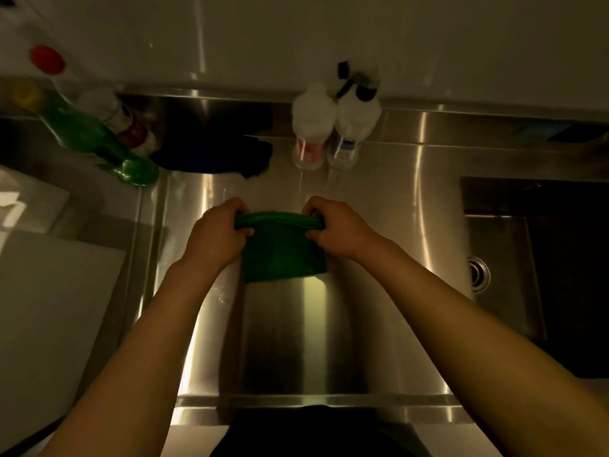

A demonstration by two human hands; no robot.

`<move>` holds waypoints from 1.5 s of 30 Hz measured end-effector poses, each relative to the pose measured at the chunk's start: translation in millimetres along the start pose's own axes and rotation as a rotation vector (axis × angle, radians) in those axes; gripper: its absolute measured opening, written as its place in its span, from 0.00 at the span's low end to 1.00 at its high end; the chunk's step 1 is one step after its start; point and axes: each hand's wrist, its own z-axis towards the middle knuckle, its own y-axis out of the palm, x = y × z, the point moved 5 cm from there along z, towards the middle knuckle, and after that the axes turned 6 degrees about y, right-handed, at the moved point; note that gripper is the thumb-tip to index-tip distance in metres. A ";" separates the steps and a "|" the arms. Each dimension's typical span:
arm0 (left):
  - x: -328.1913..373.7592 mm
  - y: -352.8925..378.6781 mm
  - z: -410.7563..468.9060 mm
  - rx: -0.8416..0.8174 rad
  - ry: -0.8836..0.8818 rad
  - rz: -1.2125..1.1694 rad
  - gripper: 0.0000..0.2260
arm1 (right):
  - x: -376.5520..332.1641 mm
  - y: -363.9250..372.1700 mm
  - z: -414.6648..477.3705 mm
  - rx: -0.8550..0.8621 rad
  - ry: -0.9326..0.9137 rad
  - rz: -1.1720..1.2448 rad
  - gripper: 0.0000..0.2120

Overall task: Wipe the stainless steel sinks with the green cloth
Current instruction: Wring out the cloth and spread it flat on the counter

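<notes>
The counter (pixel 286 341) is lying nearest me. Over it I am holding the green cloth (pixel 283 255) hanging, fingers of my left hand (pixel 216 230) and right hand (pixel 339 229) clamping its two top corners. The sink (pixel 501 245) is sitting to my right; two white bottles (pixel 313 123) are standing farther back, side by side

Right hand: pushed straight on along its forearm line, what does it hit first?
Probably the dark cloth heaped at the back, beyond the green cloth the right hand grips; depth is unclear.
</notes>
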 end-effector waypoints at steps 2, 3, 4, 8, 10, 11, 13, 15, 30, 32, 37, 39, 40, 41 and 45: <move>-12.7 -19.9 9.0 0.032 -0.007 0.015 0.11 | -18.9 4.8 17.8 0.009 -0.017 0.000 0.13; -19.0 -29.1 14.2 0.048 -0.018 0.012 0.11 | -27.3 7.0 26.6 0.014 -0.023 0.009 0.13; -24.3 -37.1 20.2 0.065 -0.033 -0.003 0.11 | -34.9 8.4 35.4 0.022 -0.030 0.021 0.13; -38.8 -65.1 45.5 0.169 -0.058 -0.071 0.12 | -62.7 11.7 71.6 0.051 -0.074 0.053 0.13; -43.9 -75.7 57.5 0.218 -0.075 -0.105 0.13 | -75.6 10.3 89.0 0.077 -0.096 0.043 0.14; -45.8 -79.8 63.2 0.237 -0.080 -0.119 0.14 | -81.4 8.8 97.3 0.098 -0.102 0.036 0.13; -48.6 -87.3 74.1 0.279 -0.080 -0.126 0.15 | -90.6 4.8 113.9 0.140 -0.105 0.035 0.13; -51.1 -94.2 85.7 0.315 -0.089 -0.127 0.16 | -98.0 0.6 128.5 0.175 -0.103 0.045 0.13; -53.3 -71.2 119.8 0.217 0.138 0.133 0.22 | -104.1 15.9 134.4 0.513 -0.110 -0.420 0.28; -61.3 -62.4 118.5 0.151 0.128 0.163 0.26 | -104.7 21.6 133.3 0.493 -0.151 -0.438 0.27; -70.0 -59.5 119.5 0.104 0.077 0.211 0.30 | -95.2 32.2 152.3 0.155 -0.065 -0.281 0.29; -69.9 -62.3 119.6 0.088 0.050 0.193 0.30 | -94.0 29.3 154.4 0.127 -0.037 -0.254 0.30; -69.0 -64.4 120.3 0.078 0.039 0.180 0.30 | -94.7 27.7 154.1 0.118 -0.027 -0.261 0.30; -67.2 -67.1 120.9 0.069 0.030 0.161 0.30 | -95.6 25.8 152.9 0.112 -0.018 -0.270 0.30; -49.4 -85.0 113.7 0.150 0.095 0.136 0.28 | -95.8 9.6 132.3 0.199 -0.047 -0.204 0.31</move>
